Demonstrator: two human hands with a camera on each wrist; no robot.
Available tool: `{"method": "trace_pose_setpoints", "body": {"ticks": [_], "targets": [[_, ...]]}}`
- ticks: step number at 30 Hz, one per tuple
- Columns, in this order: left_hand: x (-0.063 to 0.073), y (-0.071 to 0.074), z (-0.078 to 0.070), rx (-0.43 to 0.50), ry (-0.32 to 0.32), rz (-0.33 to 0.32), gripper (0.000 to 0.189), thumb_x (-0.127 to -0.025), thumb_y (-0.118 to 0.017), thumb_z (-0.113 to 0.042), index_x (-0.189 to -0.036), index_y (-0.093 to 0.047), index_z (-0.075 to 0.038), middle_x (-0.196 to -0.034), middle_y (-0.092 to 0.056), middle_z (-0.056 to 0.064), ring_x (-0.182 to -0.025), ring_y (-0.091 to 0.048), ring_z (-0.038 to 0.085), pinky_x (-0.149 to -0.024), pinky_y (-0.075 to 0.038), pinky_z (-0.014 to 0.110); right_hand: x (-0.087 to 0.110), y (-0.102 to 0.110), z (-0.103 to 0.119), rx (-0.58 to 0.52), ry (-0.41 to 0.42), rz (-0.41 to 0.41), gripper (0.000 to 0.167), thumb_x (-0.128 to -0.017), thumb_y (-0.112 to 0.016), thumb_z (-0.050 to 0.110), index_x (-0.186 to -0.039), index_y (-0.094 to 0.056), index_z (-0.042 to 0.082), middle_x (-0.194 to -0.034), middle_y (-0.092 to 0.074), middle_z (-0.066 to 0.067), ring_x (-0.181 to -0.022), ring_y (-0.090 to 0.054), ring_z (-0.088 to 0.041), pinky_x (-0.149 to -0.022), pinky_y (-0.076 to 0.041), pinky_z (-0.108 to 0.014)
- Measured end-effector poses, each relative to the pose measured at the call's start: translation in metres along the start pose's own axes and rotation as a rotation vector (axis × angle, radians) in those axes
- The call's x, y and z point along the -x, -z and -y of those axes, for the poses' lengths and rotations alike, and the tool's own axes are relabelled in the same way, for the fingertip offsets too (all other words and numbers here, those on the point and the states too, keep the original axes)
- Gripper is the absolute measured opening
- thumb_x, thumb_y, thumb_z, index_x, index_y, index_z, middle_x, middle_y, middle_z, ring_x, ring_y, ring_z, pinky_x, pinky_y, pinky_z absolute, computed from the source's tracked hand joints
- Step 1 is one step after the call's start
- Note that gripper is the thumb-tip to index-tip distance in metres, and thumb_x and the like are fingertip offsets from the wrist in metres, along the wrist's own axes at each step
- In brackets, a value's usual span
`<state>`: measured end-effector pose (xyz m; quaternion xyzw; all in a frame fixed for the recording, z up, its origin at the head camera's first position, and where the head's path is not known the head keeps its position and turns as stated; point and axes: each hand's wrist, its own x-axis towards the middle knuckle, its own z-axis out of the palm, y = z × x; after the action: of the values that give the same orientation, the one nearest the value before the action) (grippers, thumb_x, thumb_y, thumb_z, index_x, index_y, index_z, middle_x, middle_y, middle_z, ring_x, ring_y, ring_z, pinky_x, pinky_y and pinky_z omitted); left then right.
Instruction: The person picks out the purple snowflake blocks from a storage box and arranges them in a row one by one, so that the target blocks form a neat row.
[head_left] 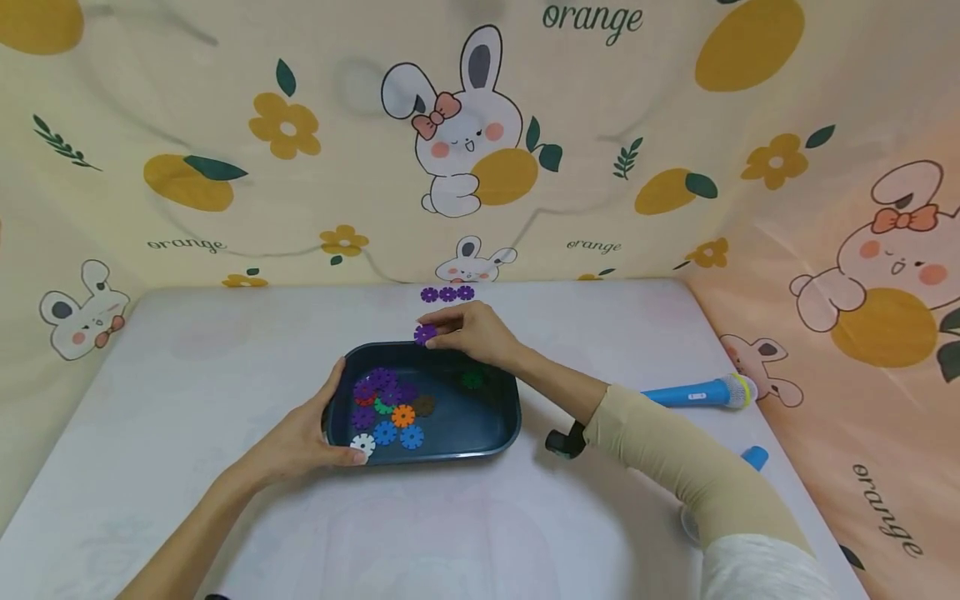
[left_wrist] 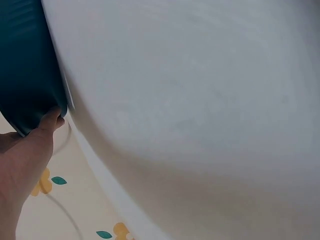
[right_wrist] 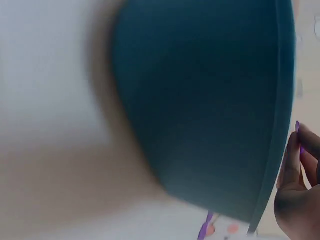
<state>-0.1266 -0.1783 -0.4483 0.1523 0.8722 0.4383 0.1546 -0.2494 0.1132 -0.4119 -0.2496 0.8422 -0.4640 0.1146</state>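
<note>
We count one microphone (head_left: 697, 393), three purple discs (head_left: 447, 294) on the bench (head_left: 465, 533), another held, and one tray (head_left: 472, 425) with two blue discs (head_left: 412, 437), two green discs (head_left: 472, 380), one white disc (head_left: 363, 443), one orange disc (head_left: 403, 416), one brown disc (head_left: 424, 406), one red disc (head_left: 365, 402) and overlapping purple ones we cannot number.

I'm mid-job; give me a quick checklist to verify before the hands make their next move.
1. Left hand gripping the tray at its left end: ok.
2. Right hand pinching a purple disc: ok.
3. Held disc matching the colour of the row of three purple discs beyond the tray: ok.
4. Held disc set down: not ok, it is between the fingers.
5. Tray bottom flat on the table: cannot tell.
6. Microphone clear of both hands: ok, it lies right of the tray.
</note>
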Motion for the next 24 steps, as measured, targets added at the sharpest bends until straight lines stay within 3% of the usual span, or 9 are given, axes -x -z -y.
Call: {"method": "trace_pose_setpoints", "body": {"ticks": [6,10,14,17,21,24], "targets": [[0.001,0.000,0.000,-0.004,0.009,0.003,0.134,-0.070,-0.091,-0.038,-0.160,0.006,-0.018,-0.161,-0.015,0.027,-0.142,-0.026,0.051,-0.108,-0.027,0.068,-0.012,0.020,-0.019,0.037,-0.035,-0.078,0.031,-0.086,-0.079,0.019,-0.116,-0.076,0.011,-0.090,-0.076,0.000,-0.079,-0.068,-0.023,-0.058,-0.049,-0.022],[0.001,0.000,0.001,-0.001,0.001,0.001,0.134,-0.070,-0.091,-0.038,-0.160,0.006,-0.018,-0.161,-0.016,0.026,-0.141,-0.028,0.051,-0.108,-0.028,0.068,-0.020,0.032,-0.036,0.055,-0.048,-0.139,0.032,-0.085,-0.080,0.019,-0.116,-0.076,0.010,-0.087,-0.075,-0.002,-0.077,-0.068,-0.022,-0.056,-0.046,-0.020],[0.000,0.000,0.001,0.002,-0.001,0.001,0.133,-0.070,-0.091,-0.037,-0.160,0.006,-0.018,-0.161,-0.017,0.026,-0.141,-0.028,0.050,-0.108,-0.028,0.068,-0.027,0.040,-0.052,0.028,-0.082,-0.191,0.032,-0.088,-0.077,0.016,-0.119,-0.074,0.008,-0.098,-0.074,-0.006,-0.080,-0.067,-0.017,-0.066,-0.053,-0.022],[0.000,0.000,0.001,0.007,0.000,0.000,0.133,-0.070,-0.091,-0.036,-0.160,0.006,-0.017,-0.161,-0.017,0.026,-0.141,-0.028,0.050,-0.108,-0.027,0.068,-0.031,0.044,-0.063,-0.035,-0.102,-0.221,0.034,-0.090,-0.074,0.011,-0.122,-0.071,0.003,-0.109,-0.073,-0.011,-0.085,-0.070,-0.018,-0.077,-0.058,-0.035],[0.000,0.001,0.001,0.013,0.002,0.000,0.133,-0.070,-0.091,-0.036,-0.160,0.005,-0.017,-0.161,-0.017,0.025,-0.141,-0.028,0.050,-0.108,-0.028,0.068,-0.037,0.050,-0.079,-0.034,-0.143,-0.268,0.034,-0.090,-0.073,0.010,-0.123,-0.070,0.001,-0.117,-0.071,-0.013,-0.092,-0.070,-0.019,-0.079,-0.056,-0.031],[-0.001,0.000,0.001,0.026,-0.004,0.005,0.133,-0.070,-0.091,-0.035,-0.160,0.005,-0.016,-0.161,-0.017,0.025,-0.142,-0.028,0.050,-0.108,-0.027,0.067,-0.040,0.054,-0.093,0.039,-0.192,-0.314,0.032,-0.090,-0.074,0.012,-0.121,-0.071,0.004,-0.117,-0.071,-0.012,-0.095,-0.065,-0.018,-0.075,-0.051,-0.021]]}}
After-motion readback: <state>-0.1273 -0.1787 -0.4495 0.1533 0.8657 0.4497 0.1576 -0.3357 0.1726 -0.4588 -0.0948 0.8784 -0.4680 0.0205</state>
